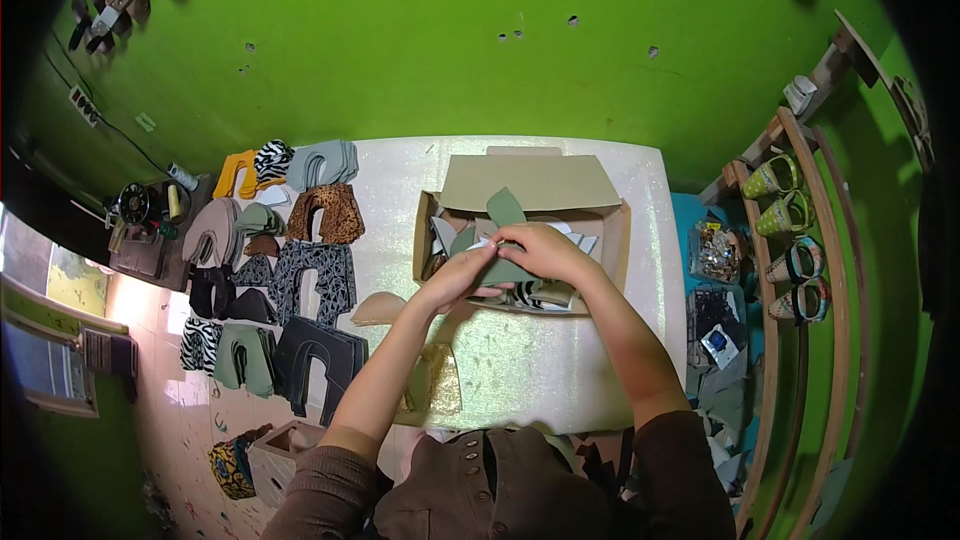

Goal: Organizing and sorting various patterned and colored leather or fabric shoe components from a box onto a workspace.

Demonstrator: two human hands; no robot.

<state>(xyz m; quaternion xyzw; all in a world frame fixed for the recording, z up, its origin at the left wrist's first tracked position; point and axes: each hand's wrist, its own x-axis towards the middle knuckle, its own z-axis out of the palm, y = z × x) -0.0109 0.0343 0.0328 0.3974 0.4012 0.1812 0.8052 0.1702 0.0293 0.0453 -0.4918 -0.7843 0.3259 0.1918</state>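
Left hand (pixel 455 278) and right hand (pixel 543 251) pinch green piece (pixel 508 272) over box (pixel 421 248) (handling step, I'd guess); next move wants steady grip.

Shoemaking workshop: cut-out pieces (pixel 288 275), racked sandals (pixel 780 220)

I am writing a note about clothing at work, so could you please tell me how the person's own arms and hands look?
The left hand and right hand are ungloved, with no ring or watch visible. The left forearm and right forearm are uncovered. The left sleeve and right sleeve are dark brown.
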